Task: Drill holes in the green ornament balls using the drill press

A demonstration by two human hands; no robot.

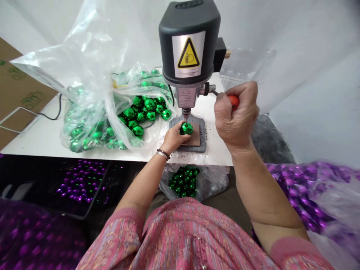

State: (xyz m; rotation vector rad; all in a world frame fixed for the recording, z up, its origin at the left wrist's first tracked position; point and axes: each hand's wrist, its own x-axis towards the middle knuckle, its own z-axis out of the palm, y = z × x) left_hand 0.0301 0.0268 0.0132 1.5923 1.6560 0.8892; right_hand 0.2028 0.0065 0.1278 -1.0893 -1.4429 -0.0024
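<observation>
A small bench drill (189,48) with a dark housing and a yellow warning label stands on the white table (42,138). My left hand (173,138) is closed on a shiny green ball (186,128), pressing it onto a brown pad on the drill's grey base plate (200,147), directly under the drill bit (186,112). My right hand (236,114) is a fist wrapped round the drill's orange-tipped feed lever (233,102), to the right of the machine.
A large clear plastic bag (92,93) full of green balls lies left of the drill. Another bag of green balls (184,182) sits below the table edge. A tray of purple balls (81,183) is lower left, purple bags (309,187) at right, a cardboard box (17,86) far left.
</observation>
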